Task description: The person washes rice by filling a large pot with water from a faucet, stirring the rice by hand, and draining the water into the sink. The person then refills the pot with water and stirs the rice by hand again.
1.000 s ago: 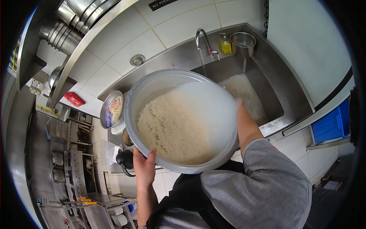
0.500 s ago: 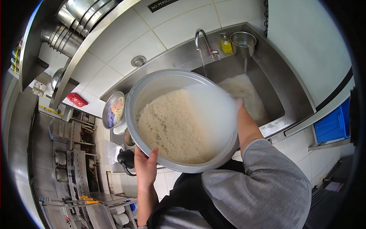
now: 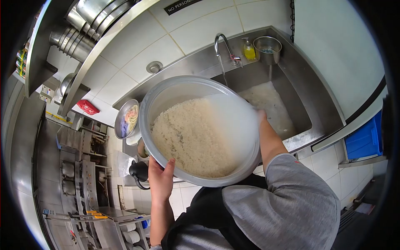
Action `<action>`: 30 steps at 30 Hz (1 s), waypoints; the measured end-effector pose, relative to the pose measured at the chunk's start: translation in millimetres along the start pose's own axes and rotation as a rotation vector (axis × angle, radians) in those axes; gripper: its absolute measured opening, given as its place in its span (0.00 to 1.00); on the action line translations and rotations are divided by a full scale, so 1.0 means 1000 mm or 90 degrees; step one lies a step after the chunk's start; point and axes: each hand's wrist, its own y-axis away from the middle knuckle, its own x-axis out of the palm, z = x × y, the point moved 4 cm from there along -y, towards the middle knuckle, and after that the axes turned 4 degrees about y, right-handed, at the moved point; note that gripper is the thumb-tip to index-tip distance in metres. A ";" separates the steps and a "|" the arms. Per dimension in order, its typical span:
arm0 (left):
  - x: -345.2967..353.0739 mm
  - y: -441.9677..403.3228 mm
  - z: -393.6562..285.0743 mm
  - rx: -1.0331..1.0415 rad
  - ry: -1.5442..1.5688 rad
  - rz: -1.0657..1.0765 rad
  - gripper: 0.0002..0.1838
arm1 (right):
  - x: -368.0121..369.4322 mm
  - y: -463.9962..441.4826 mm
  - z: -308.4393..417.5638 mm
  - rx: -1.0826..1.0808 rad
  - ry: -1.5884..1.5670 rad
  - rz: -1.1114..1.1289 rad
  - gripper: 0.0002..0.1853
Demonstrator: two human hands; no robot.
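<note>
A large grey metal pot is tilted toward the sink on the right. Inside it, wet rice fills the left part and cloudy white water gathers at the right. My left hand grips the near left rim, thumb over the edge, other fingers hidden beneath. At the right side of the rim is my right hand, mostly hidden, with the pot held in it. Cloudy liquid lies in the sink basin. Water runs from the faucet behind the pot.
A yellow soap bottle and a steel container stand at the sink's back edge. A bowl with coloured contents and a black-handled vessel are left of the pot. Steel pots sit on the upper left shelf. A blue bin is at right.
The view has shifted slightly, so the surroundings appear a little farther right. The pot stays tilted in both hands, with nearly the same spread of rice and water.
</note>
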 end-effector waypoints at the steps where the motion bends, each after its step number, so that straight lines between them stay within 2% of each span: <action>1: 0.002 0.000 -0.001 0.001 -0.001 0.004 0.20 | 0.002 -0.004 -0.008 0.006 -0.064 0.004 0.18; 6: 0.011 0.000 -0.007 -0.004 0.005 -0.001 0.18 | 0.023 -0.041 -0.065 0.021 -0.521 0.147 0.19; 8: 0.014 0.000 -0.010 -0.014 -0.015 0.003 0.17 | 0.024 -0.040 -0.064 0.107 -0.720 0.123 0.19; 11: 0.018 0.000 -0.012 0.001 -0.010 0.004 0.17 | 0.005 0.018 -0.003 0.204 -0.870 0.037 0.16; 13: 0.022 0.000 -0.015 0.011 -0.007 0.006 0.17 | 0.009 0.016 -0.007 0.222 -0.913 0.000 0.14; 16: 0.026 0.000 -0.020 0.015 -0.012 0.010 0.17 | 0.043 -0.022 -0.040 0.150 -1.033 0.108 0.15; 17: 0.027 0.000 -0.020 0.009 -0.021 0.013 0.17 | 0.035 -0.013 -0.031 0.150 -1.033 0.108 0.15; 19: 0.031 -0.001 -0.019 0.023 -0.005 0.011 0.17 | -0.006 0.034 0.008 0.132 -0.696 -0.022 0.16; 22: 0.034 0.000 -0.024 0.036 -0.001 0.017 0.17 | -0.024 0.068 0.040 0.147 -0.594 -0.049 0.16; 23: 0.035 0.001 -0.025 0.035 -0.013 0.025 0.17 | -0.018 0.059 0.034 0.147 -0.595 -0.050 0.16; 25: 0.036 0.001 -0.024 0.035 0.000 0.028 0.17 | 0.006 0.009 -0.014 0.011 -0.377 -0.091 0.15; 30: 0.042 -0.001 -0.024 0.030 0.013 0.038 0.18 | -0.024 0.056 0.032 0.007 -0.297 -0.068 0.15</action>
